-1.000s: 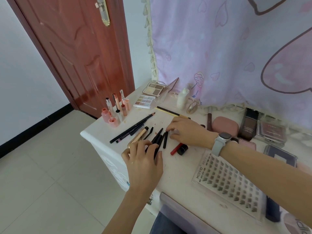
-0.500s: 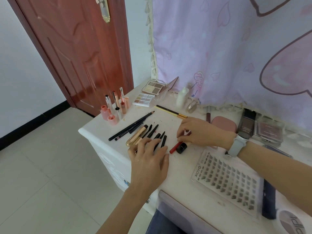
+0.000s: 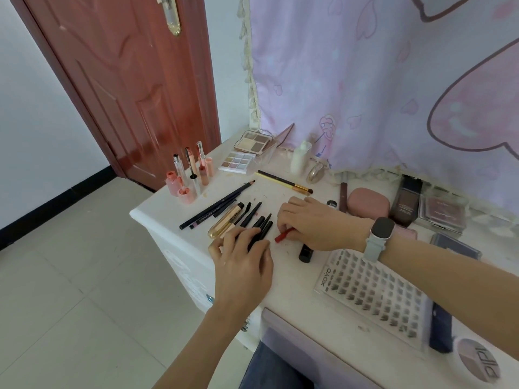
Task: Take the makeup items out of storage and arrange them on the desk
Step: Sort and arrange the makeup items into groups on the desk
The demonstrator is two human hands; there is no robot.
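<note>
1. Red slim plastic pencil (image 3: 283, 235) lies on the white worktop (image 3: 157, 210), pinched by the right hand (image 3: 311, 224) at its upper end; long axis runs 7-to-1 o'clock, free tip toward 7.
2. Row of black slim pens (image 3: 259, 223) sits just beside the red pencil at its 9 o'clock, roughly the same axis. Left hand (image 3: 243, 263) rests on the row's near ends, fingers fairly straight, pressing rather than gripping.
3. Judgement: next move slides the red pencil toward 9 o'clock to join the row; the right hand already has it, the left only steadies.
4. Black stubby tube (image 3: 306, 252) lies at the right hand's 6 o'clock, partly under the wrist; contact unclear.
5. Gold metallic tube (image 3: 226, 223) lies touching the black row at its 9 o'clock.
6. Containers: clear plastic lash tray (image 3: 373, 296), at 5 o'clock from the right hand, holds rows of dark lash clusters. Open square eyeshadow palette (image 3: 257, 140) at the far 12 o'clock edge shows beige and brown pans. No storage box in view.
</note>
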